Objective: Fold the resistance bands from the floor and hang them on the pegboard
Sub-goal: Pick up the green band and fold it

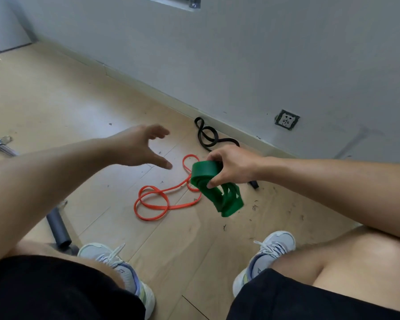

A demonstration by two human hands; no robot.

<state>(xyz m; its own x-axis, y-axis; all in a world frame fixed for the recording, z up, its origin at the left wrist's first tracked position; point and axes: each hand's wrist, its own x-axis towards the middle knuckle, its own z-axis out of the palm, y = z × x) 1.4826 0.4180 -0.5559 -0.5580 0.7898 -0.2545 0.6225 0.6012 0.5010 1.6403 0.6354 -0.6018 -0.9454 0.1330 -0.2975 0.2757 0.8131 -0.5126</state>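
Note:
My right hand [234, 166] grips a wide green resistance band [219, 195], folded into several loops that hang down from my fingers above the floor. My left hand [138, 146] hovers open to the left of it, fingers spread, holding nothing. An orange band [154, 205] lies in loose loops on the wooden floor below and between my hands. A black band [206, 135] lies curled by the skirting board, partly hidden behind my right hand. No pegboard is in view.
I am crouched, with my knees and both light sneakers [267, 255] at the bottom. A grey tube [58, 232] lies by my left foot. A metal bar [0, 144] lies at the far left. The wall carries a socket [286, 120] low down.

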